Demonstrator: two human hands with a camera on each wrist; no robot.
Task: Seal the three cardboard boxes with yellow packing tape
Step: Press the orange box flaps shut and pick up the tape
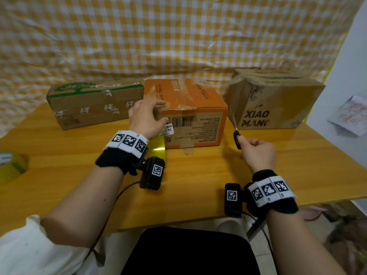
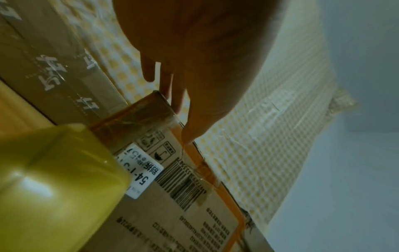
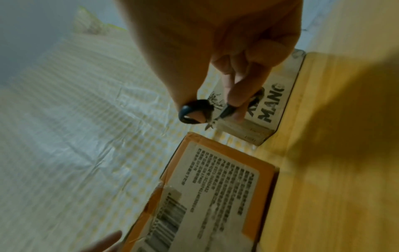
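Three cardboard boxes stand in a row at the back of the table: a brown one with a green tree print (image 1: 95, 102) (image 2: 54, 59), an orange one (image 1: 190, 116) (image 2: 194, 213) (image 3: 215, 187) in the middle, and a brown "XIAO MANG" box (image 1: 274, 100) (image 3: 272, 102) on the right. My left hand (image 1: 161, 111) (image 2: 172, 105) rests on the orange box's front-left top corner, fingers straight over the top, thumb on the front face. A strip of yellow tape (image 1: 157, 147) (image 2: 54, 187) hangs below that wrist. My right hand (image 1: 256, 151) (image 3: 215, 102) grips black-handled scissors (image 1: 236, 133) (image 3: 185, 119), blades pointing up between the orange and right boxes.
A roll of yellow tape (image 1: 11, 167) sits at the table's far left edge. The wooden table (image 1: 198, 185) has bare surface in front of the boxes. A yellow checked cloth (image 1: 178, 36) hangs behind. A paper sheet (image 1: 349, 116) lies off the table's right side.
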